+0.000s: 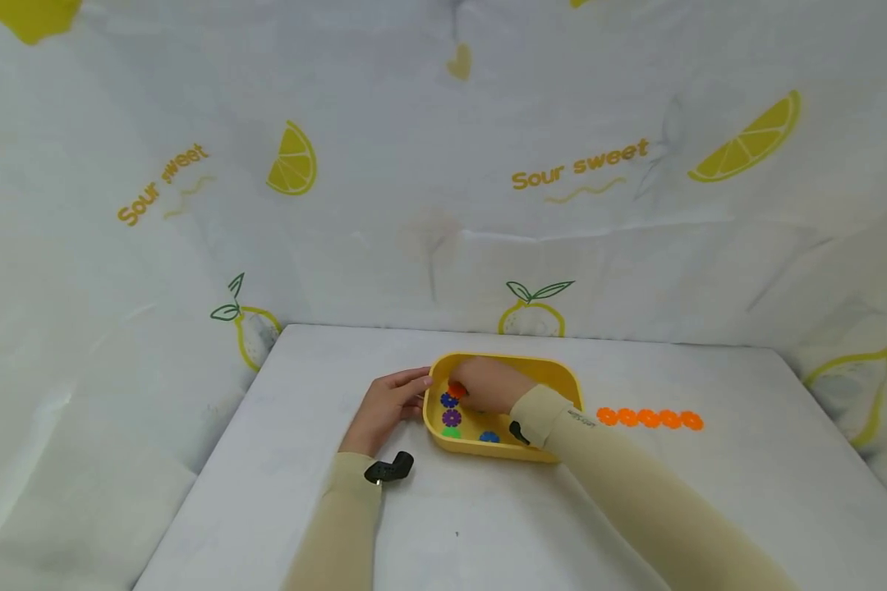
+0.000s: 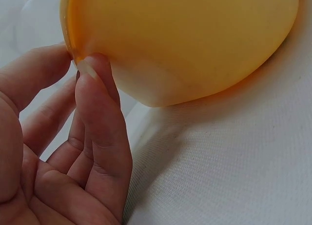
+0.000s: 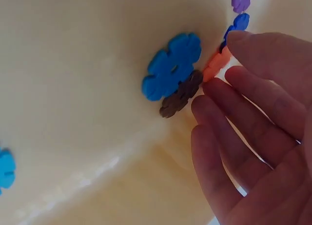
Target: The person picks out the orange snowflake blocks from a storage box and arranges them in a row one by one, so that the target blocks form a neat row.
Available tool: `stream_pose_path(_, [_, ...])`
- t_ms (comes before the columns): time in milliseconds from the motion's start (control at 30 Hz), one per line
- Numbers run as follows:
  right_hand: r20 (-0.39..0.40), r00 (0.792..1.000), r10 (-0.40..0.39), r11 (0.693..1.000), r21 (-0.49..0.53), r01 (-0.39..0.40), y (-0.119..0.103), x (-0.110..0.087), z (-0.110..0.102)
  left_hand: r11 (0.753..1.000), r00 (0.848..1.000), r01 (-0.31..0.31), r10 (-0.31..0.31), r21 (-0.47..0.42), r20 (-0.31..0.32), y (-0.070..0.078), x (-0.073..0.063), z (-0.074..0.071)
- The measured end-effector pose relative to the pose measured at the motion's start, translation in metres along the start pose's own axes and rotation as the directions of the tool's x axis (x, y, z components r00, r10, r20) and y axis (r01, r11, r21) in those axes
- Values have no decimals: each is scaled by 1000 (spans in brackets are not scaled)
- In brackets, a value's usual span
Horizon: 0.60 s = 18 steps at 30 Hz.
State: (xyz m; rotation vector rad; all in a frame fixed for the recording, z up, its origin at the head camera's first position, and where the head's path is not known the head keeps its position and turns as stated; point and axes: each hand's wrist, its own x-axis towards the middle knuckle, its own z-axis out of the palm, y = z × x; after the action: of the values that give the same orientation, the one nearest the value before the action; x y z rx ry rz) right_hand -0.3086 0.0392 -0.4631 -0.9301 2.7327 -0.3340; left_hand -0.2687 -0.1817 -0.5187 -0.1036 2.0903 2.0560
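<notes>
A yellow tray [image 1: 488, 447] with rounded corners stands on the white table. At its left end my left hand [image 1: 386, 409] pinches the rim, which also shows in the left wrist view with the thumb [image 2: 100, 108] against the tray wall [image 2: 190, 44]. Inside the tray is my right hand [image 1: 488, 384], its thumb and fingers at an orange flower-shaped disc [image 3: 216, 64]. Close to those fingertips lie a blue flower disc [image 3: 173, 66], a brown one [image 3: 181, 94] and a dark blue one [image 3: 240, 23]. A purple disc [image 1: 452, 418] and a green one [image 1: 452, 432] are near the tray's left end.
To the right of the tray, several orange flower discs [image 1: 649, 419] form a straight row on the table. Another blue disc [image 1: 489, 437] lies by the tray's near wall. White cloth with a lemon print [image 1: 443, 164] hangs behind the table [image 1: 443, 525].
</notes>
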Motion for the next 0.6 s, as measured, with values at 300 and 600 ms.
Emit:
stream_pose_path(300, [-29, 1000, -11, 997, -74, 9, -10, 4, -2, 1000, 1000, -1, 1, -9, 13, 2, 0, -2])
stream_pose_path(600, [-14, 1000, -15, 997, -74, 14, -12, 7, -1, 1000, 1000, -8, 8, -9, 8, 1, -1, -1])
